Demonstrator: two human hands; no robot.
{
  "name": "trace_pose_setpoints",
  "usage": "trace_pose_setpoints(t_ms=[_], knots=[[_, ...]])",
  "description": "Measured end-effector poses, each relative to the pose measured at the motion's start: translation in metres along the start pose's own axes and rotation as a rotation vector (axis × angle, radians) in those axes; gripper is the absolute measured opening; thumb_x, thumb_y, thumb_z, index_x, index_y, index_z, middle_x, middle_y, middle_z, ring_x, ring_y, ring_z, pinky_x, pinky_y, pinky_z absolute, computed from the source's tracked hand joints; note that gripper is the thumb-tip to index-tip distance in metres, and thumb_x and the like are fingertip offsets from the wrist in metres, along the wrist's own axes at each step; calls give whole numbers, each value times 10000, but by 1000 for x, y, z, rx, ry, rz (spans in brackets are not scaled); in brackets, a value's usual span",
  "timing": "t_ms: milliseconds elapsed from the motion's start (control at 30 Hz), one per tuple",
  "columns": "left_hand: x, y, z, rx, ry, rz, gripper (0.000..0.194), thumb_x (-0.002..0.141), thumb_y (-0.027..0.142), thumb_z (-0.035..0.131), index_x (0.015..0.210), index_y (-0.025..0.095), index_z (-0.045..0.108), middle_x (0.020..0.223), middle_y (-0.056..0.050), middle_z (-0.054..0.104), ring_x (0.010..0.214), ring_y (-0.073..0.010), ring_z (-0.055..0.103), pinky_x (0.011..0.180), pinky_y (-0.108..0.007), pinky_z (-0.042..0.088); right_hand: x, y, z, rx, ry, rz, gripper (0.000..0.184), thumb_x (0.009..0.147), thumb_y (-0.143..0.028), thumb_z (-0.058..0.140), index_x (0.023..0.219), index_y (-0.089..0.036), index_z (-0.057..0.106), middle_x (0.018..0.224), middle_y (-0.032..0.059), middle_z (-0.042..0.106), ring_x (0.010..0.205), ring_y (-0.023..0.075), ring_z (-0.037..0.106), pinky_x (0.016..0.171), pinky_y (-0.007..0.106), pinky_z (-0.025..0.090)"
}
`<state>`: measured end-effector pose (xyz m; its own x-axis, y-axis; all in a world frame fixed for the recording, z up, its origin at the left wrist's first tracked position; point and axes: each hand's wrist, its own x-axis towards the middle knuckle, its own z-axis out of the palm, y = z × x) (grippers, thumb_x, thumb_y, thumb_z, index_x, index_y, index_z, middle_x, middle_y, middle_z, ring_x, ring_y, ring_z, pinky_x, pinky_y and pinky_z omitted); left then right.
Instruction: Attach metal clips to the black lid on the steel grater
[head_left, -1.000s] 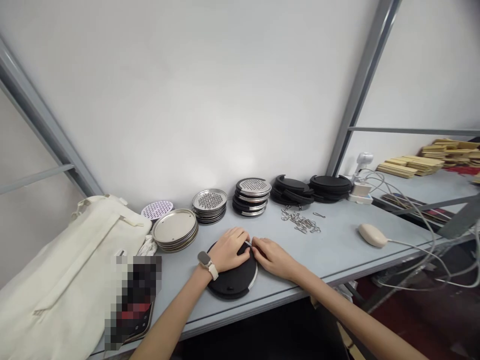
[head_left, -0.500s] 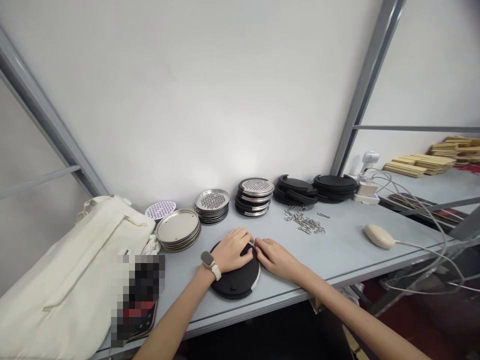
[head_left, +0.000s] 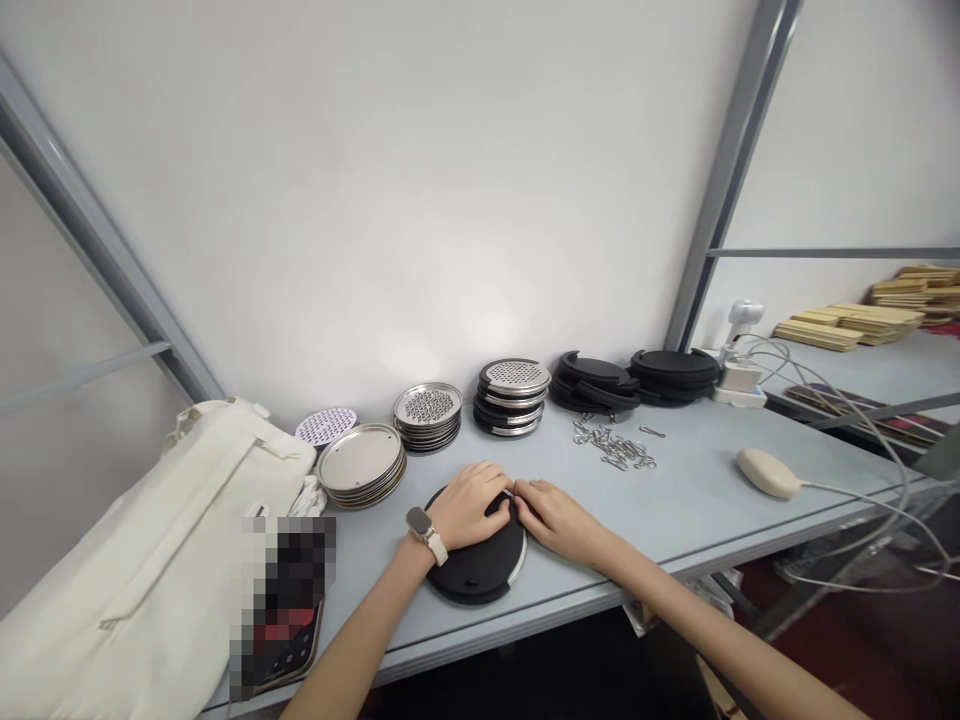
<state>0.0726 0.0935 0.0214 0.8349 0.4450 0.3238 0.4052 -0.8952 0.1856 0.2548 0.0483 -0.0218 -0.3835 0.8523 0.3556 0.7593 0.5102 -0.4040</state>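
Observation:
A round black case with a silver metal edge along its right side lies flat near the front of the grey table. My left hand, with a watch at the wrist, lies across its upper part, thumb and fingers curled onto it. At the upper right rim, my right hand has its fingers bent together against the case, close to the left fingertips. What lies between the fingertips is hidden. Behind stand a stack of grater discs, plain metal discs and a stack of black cases with grater discs.
Black cases stand along the wall, with small metal clips in front. To the right lie a beige mouse-shaped device with a cable and a white plug block. A cream bag and a phone occupy the left.
The whole view has shifted slightly. Both hands stay at the black case in nearly the same pose, and the fingertips at its upper rim have moved only a little.

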Motion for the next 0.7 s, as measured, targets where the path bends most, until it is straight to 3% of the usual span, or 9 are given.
trace_pose_setpoints(t_ms=[300,700], knots=[[-3,-2,0,-43,-55,-22,103,896,175,442,952,189,527,972,-36,540,902,-172,543,802,-286,442,-1,0,0,-13,-5,2,180,955,-214,335,890,-184,501,783,49,599,719,182,547,685,293,404],[-3,-1,-7,100,-105,-130,162,898,326,452,1005,216,505,1082,-42,554,788,-171,613,653,-282,435,-1,-1,-1,-53,-19,12,193,956,-215,329,850,-190,488,742,36,576,689,177,534,657,283,392]])
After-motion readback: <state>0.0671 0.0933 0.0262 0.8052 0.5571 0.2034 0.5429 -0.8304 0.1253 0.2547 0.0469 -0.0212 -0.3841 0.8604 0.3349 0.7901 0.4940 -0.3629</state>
